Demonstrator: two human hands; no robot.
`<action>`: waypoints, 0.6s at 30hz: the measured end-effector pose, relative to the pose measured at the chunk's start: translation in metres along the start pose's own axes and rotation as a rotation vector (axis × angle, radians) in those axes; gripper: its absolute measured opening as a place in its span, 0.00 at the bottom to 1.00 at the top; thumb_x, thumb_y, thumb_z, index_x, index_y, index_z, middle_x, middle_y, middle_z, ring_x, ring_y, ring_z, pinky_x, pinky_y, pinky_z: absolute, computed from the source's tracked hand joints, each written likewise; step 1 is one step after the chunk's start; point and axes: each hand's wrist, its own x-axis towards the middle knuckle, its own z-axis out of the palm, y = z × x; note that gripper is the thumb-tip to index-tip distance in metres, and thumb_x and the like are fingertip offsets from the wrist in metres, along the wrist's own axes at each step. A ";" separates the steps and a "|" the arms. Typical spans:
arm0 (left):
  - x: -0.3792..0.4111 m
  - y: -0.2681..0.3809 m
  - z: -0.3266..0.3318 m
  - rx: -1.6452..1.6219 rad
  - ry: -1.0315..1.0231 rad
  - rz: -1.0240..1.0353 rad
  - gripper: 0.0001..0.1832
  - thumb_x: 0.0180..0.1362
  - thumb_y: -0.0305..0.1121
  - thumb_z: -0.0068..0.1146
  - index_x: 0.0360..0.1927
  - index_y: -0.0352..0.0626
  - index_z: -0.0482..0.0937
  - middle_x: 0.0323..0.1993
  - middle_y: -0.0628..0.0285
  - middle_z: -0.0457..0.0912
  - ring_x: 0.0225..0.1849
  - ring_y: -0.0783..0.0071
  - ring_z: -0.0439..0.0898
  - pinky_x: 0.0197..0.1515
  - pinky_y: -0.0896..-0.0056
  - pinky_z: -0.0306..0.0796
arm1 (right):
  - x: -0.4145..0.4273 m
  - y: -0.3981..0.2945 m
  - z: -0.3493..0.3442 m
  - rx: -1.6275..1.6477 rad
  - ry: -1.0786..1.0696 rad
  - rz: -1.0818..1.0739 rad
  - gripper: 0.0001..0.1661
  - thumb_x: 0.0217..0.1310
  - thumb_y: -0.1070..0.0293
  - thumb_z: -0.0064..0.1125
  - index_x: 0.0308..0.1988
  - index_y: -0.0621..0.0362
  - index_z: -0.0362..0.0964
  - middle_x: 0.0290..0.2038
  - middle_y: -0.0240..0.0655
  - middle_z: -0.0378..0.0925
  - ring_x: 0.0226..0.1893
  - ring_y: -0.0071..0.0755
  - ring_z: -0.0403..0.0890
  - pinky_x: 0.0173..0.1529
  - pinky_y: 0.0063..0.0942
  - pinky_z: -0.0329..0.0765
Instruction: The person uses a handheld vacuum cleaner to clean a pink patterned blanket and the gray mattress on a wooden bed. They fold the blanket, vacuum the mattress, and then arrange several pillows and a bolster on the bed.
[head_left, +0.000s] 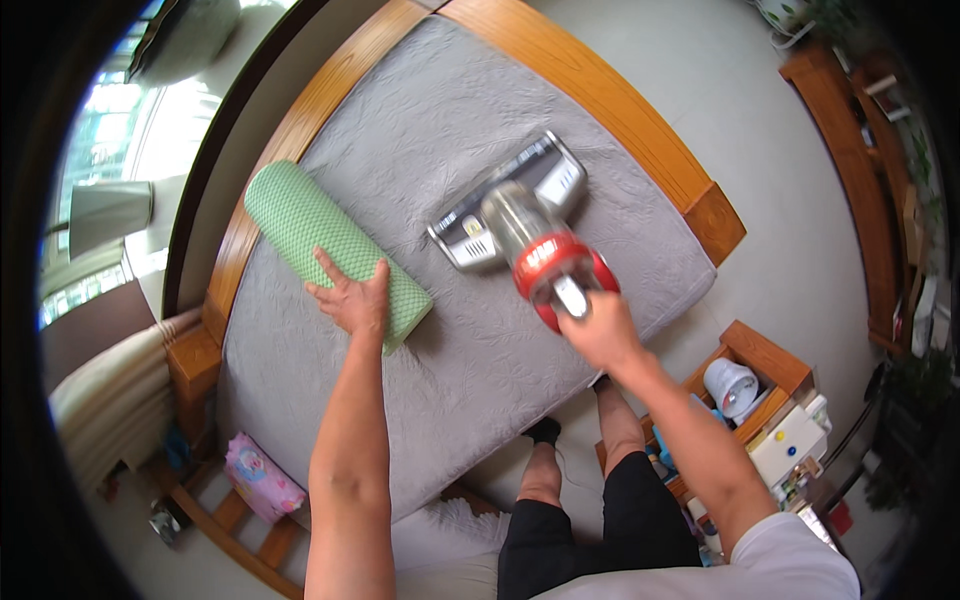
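Observation:
My right hand grips the handle of a red and grey handheld vacuum cleaner. Its wide floor head rests against the grey quilted mattress cover, right of the middle of the bed. My left hand lies with spread fingers on a green textured bolster pillow, near its closer end. The bolster slants across the left side of the bed, its far end over the wooden rail. Part of the vacuum's handle is hidden by my fingers.
A wooden bed frame edges the mattress. At right stands a wooden cabinet with a white container and other items. A pink printed pillow lies at lower left on a slatted wooden frame. A curtain hangs at far left.

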 end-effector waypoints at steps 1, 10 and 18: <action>-0.002 -0.003 0.000 -0.008 0.006 -0.005 0.66 0.45 0.64 0.70 0.81 0.72 0.37 0.74 0.25 0.44 0.69 0.26 0.60 0.67 0.39 0.66 | 0.031 -0.012 0.006 -0.033 -0.028 -0.043 0.17 0.57 0.60 0.64 0.30 0.66 0.80 0.24 0.53 0.81 0.28 0.53 0.86 0.34 0.44 0.79; -0.008 0.009 -0.004 -0.062 0.030 0.008 0.65 0.44 0.62 0.72 0.81 0.73 0.40 0.74 0.26 0.45 0.70 0.25 0.58 0.68 0.37 0.63 | 0.250 -0.148 0.083 -0.064 -0.052 -0.177 0.21 0.51 0.60 0.62 0.28 0.73 0.79 0.20 0.51 0.80 0.16 0.41 0.83 0.29 0.37 0.80; -0.002 -0.002 -0.008 -0.054 0.041 -0.020 0.66 0.42 0.61 0.73 0.81 0.75 0.41 0.73 0.27 0.46 0.70 0.27 0.59 0.68 0.39 0.65 | 0.130 -0.084 0.058 0.033 -0.031 -0.234 0.17 0.56 0.63 0.62 0.38 0.68 0.78 0.29 0.51 0.83 0.33 0.44 0.86 0.41 0.41 0.79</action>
